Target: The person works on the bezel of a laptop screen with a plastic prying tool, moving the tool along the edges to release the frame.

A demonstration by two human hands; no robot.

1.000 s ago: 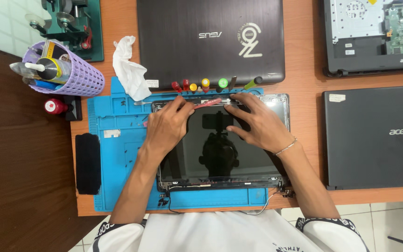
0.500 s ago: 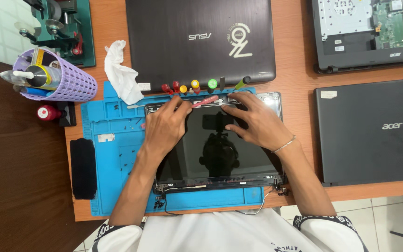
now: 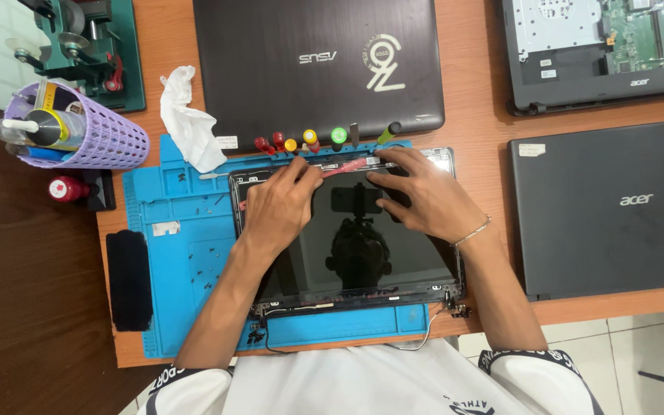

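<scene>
At the far left of the frame a purple basket (image 3: 86, 134) of tools sits above a black pad (image 3: 129, 278), with a white rag (image 3: 188, 117) lying at the blue mat's (image 3: 186, 253) upper corner. In the middle, the screen panel (image 3: 347, 246) lies flat on the mat, glass up. The left hand (image 3: 280, 207) rests palm-down on the panel's upper left, fingers loosely curled toward the top edge, pinching at a red strip (image 3: 343, 167) there; whether it truly grips it I cannot tell. The right hand (image 3: 424, 196) lies spread flat on the upper right, holding nothing, pressing the panel down. Done well, the flat hand should steady the glass with even, light pressure while the other works slowly along the edge, avoiding any bending. Screwdrivers (image 3: 309, 141) line the mat's top; a closed black laptop (image 3: 605, 204) lies at right.
</scene>
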